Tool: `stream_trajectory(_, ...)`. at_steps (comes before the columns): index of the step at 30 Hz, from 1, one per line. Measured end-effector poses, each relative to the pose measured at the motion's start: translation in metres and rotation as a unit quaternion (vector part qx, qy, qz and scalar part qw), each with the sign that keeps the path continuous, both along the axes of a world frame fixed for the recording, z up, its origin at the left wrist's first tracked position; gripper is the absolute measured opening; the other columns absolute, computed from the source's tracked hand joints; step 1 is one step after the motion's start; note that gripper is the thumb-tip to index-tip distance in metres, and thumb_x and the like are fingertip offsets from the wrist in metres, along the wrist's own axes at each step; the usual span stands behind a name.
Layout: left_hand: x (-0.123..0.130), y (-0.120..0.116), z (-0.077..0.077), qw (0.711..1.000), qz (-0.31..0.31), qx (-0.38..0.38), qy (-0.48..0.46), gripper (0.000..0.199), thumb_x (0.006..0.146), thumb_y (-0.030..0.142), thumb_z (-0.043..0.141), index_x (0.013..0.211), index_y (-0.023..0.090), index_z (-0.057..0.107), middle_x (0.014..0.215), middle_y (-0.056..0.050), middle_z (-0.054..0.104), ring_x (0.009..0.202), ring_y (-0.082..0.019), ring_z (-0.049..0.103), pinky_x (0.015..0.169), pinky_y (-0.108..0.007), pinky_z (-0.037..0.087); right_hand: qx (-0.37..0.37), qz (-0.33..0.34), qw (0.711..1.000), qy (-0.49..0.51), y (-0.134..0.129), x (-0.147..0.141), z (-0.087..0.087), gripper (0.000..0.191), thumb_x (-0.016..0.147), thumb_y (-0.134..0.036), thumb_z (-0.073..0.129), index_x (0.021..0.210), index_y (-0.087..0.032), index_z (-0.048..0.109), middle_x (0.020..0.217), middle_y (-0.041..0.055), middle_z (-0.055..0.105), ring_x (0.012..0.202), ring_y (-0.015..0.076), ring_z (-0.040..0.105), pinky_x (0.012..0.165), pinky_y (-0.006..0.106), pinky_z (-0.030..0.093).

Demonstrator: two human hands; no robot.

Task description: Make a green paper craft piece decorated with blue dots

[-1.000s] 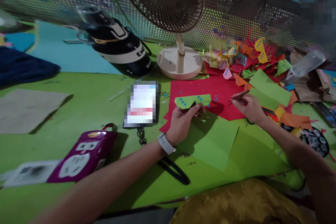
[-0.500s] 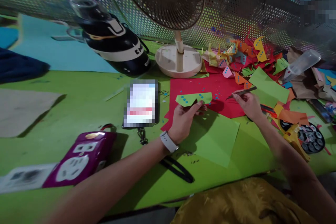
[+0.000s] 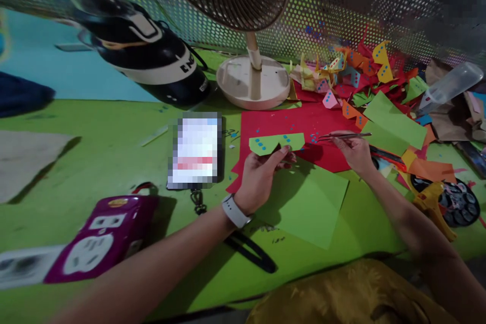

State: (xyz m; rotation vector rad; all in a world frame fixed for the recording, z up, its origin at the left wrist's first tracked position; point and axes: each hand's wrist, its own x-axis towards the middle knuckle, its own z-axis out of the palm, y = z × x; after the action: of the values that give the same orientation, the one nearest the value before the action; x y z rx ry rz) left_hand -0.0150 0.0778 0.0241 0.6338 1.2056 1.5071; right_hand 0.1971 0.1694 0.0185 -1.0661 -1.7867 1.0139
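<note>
A small green paper piece [image 3: 266, 145] with blue dots is pinched between the thumb and fingers of my left hand [image 3: 260, 177]. My right hand [image 3: 354, 151] grips metal tweezers [image 3: 347, 135], whose tips point left, low over loose blue dots [image 3: 314, 137] on a red sheet [image 3: 273, 120]. Whether the tips hold a dot is too small to tell. Under my left hand and to its right, a larger green sheet [image 3: 319, 202] overlaps the red one.
A fan [image 3: 253, 83] and a large bottle [image 3: 152, 55] stand behind. Cut colored paper [image 3: 357, 78] is heaped at the back right. A phone [image 3: 195, 149] and a purple power strip [image 3: 110, 228] lie left; an orange cutter [image 3: 387, 158] and a yellow tool [image 3: 436, 205] lie right.
The tweezers have swung flatter, and their tips have moved left to the blue dots. My left hand still holds the dotted green piece. The whole view has shifted slightly.
</note>
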Motion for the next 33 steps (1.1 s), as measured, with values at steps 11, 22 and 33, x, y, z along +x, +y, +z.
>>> stream_trajectory(11, 0.0, 0.0, 0.0, 1.0, 0.001, -0.003, -0.007, 0.023, 0.064, 0.035, 0.082, 0.074, 0.019, 0.069, 0.067, 0.0, 0.07, 0.06, -0.014, 0.067, 0.054, -0.023, 0.052, -0.001, 0.008, 1.0, -0.022, 0.002, 0.0, -0.009, 0.029, 0.086, -0.049, 0.064, 0.096, -0.023, 0.073, 0.099, 0.0037, 0.076, 0.093, 0.0204, 0.073, 0.089, 0.038, 0.06)
stream_trajectory(22, 0.0, -0.001, 0.0, 1.0, -0.003, 0.001, -0.008, 0.022, 0.065, 0.034, 0.082, 0.076, 0.019, 0.069, 0.067, 0.0, 0.07, 0.06, -0.014, 0.067, 0.054, -0.023, 0.051, 0.039, 0.004, 0.998, -0.043, 0.0, 0.0, -0.008, 0.023, 0.09, -0.042, 0.061, 0.093, -0.024, 0.075, 0.099, 0.0037, 0.076, 0.092, 0.0211, 0.073, 0.088, 0.039, 0.06)
stream_trajectory(33, 0.001, -0.001, 0.002, 1.0, 0.0, -0.004, -0.006, 0.024, 0.064, 0.034, 0.083, 0.075, 0.018, 0.068, 0.067, 0.0, 0.069, 0.059, -0.013, 0.066, 0.055, -0.023, 0.051, 0.067, -0.008, 0.997, -0.04, 0.0, 0.001, -0.013, 0.02, 0.09, -0.039, 0.062, 0.093, -0.025, 0.076, 0.098, 0.0025, 0.077, 0.092, 0.0194, 0.073, 0.088, 0.036, 0.06)
